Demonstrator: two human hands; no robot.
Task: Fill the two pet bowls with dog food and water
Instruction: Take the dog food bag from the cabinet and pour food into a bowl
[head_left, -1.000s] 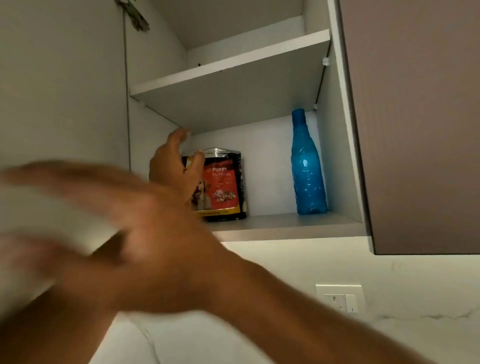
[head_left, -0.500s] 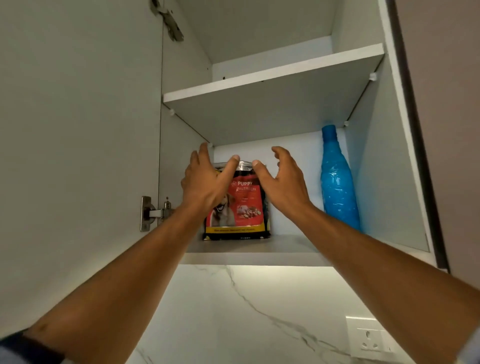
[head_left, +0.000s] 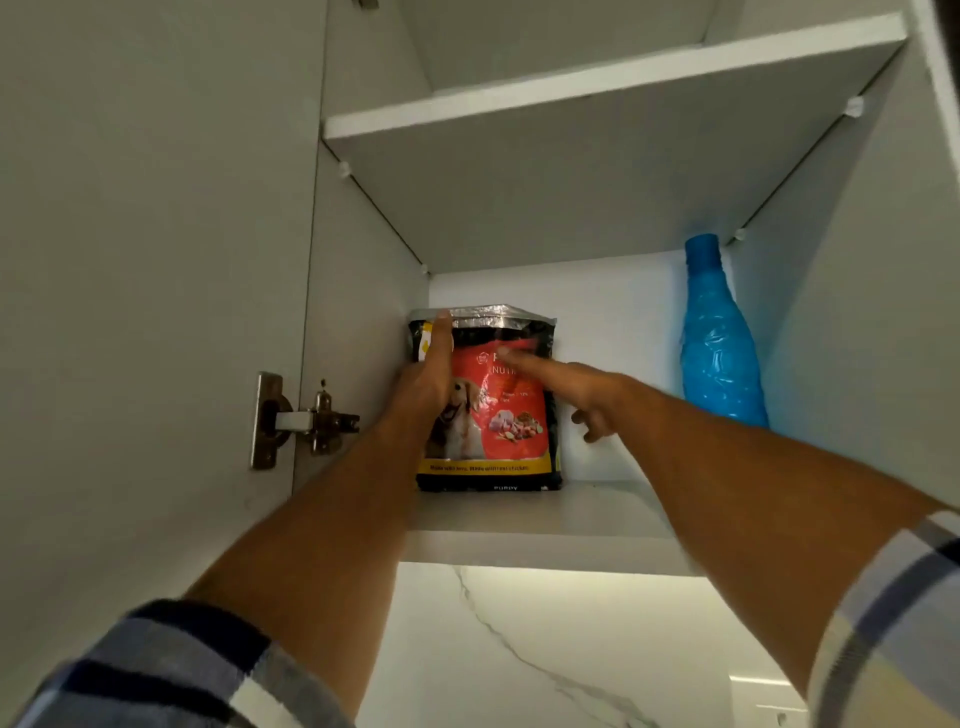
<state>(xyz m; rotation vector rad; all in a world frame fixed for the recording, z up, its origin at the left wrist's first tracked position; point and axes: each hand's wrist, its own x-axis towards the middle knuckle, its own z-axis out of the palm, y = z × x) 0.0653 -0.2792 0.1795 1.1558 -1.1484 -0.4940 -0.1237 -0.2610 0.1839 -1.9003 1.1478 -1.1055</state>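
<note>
A dog food bag (head_left: 511, 415), red and black with a dog pictured on it, stands upright on the lower shelf (head_left: 545, 525) of an open wall cabinet. My left hand (head_left: 423, 384) clasps the bag's left edge, with one digit straight up its front and the others hidden behind it. My right hand (head_left: 576, 389) reaches in from the right. One blurred, outstretched finger lies on the bag's front, and the other fingers curl just beside its right edge. A blue water bottle (head_left: 719, 348) stands at the right end of the same shelf. No bowls are in view.
The cabinet door (head_left: 145, 260) hangs open on the left, with its hinge (head_left: 306, 421) near my left wrist. An upper shelf (head_left: 597, 93) sits overhead. Below the cabinet is a white marble wall (head_left: 545, 649) with a socket at the lower right.
Both hands have moved forward from open in front of the bag onto it. The left now lies on its left edge and the right on its front. The view has come closer.
</note>
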